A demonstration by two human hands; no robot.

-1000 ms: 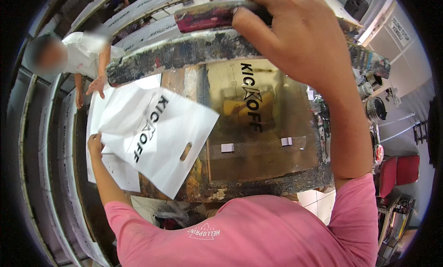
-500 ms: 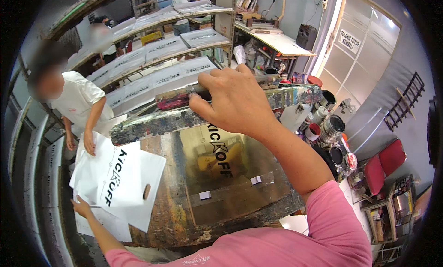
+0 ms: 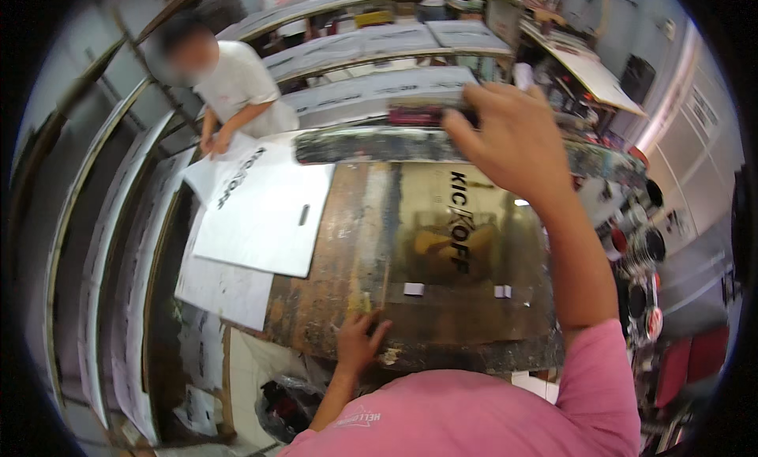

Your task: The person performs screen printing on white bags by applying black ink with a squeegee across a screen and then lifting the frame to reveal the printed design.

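Note:
My right hand is closed over the top of a raised, ink-stained screen printing frame, its thumb on the near side. A squeegee with a dark and pink grip lies just behind the frame's edge, partly hidden by that hand. Below, a gold-tinted printing plate with black lettering lies on the worn wooden board. Two small white tabs sit near its front edge. My left hand is empty at the board's front edge, fingers apart and slightly blurred.
A co-worker at the far left handles white plastic bags with black lettering. Drying racks with printed bags stand behind and left. Paint cans crowd the right side, near a red chair.
My left hand has let go of the white bag and come to the board's front edge. The bag now lies toward the co-worker. My right hand stays on the frame; the view has turned left.

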